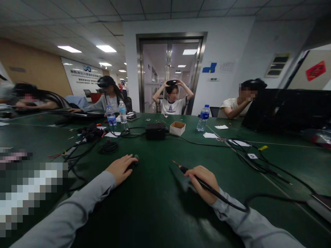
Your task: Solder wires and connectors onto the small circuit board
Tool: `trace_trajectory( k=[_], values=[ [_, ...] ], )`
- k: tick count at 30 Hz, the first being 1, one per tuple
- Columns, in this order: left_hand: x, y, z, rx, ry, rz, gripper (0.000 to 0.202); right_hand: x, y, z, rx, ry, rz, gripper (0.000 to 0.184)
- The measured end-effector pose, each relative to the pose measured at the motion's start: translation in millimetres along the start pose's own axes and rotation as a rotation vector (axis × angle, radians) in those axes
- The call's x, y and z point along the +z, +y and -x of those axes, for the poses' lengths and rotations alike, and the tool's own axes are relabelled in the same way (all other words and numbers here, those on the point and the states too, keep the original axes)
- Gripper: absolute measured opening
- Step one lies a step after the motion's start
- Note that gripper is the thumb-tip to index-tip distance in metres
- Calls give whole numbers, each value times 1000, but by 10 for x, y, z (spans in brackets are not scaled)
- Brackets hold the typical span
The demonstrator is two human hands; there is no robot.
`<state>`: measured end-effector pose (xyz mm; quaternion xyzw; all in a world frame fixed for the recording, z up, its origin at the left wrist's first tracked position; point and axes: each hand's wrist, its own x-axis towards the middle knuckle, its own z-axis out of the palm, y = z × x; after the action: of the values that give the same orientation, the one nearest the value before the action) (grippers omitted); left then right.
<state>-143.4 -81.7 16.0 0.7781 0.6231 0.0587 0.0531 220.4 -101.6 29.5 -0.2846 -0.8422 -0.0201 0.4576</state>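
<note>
The right hand (203, 182) grips a soldering iron (196, 179) pen-style, tip raised over bare green table (155, 206) — near its front edge; the left hand (121, 168) lies flat, fingers covering a small dark part (134, 159).

Both grey-sleeved arms reach in from the bottom of the frame. The left hand (121, 168) lies palm down, fingers curled, left of centre; the right hand (203, 182) is closed in a pen-style grip, right of centre.

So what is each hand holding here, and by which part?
The right hand grips a corded soldering iron around its black handle, tip pointing away. The left hand rests on a small dark part on the table, holding it down.
</note>
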Motion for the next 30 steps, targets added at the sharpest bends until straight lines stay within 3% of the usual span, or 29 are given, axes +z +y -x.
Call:
trace_trajectory(
  k=[4,9,13,19,23,27,30],
  values=[
    [-111,-402,121,-255,3,-203,54,0,12,11,11,-8,-1,23],
    [-187,-444,121,-347,118,-307,55,13,36,28,24,-14,0,23],
    [-267,-485,-184,-452,114,-250,60,27,51,42,42,-15,0,23],
    [-351,-715,-677,-607,42,-183,78,59,104,92,56,-2,-13,25],
    [-378,-802,-862,-705,-64,-159,92,63,116,96,49,-23,-25,22],
    [-341,-752,-1044,-692,-140,-83,96,36,69,45,56,-38,-3,23],
    [-278,-563,-1154,-643,-142,-42,96,19,42,17,67,-34,2,22]
  ],
)
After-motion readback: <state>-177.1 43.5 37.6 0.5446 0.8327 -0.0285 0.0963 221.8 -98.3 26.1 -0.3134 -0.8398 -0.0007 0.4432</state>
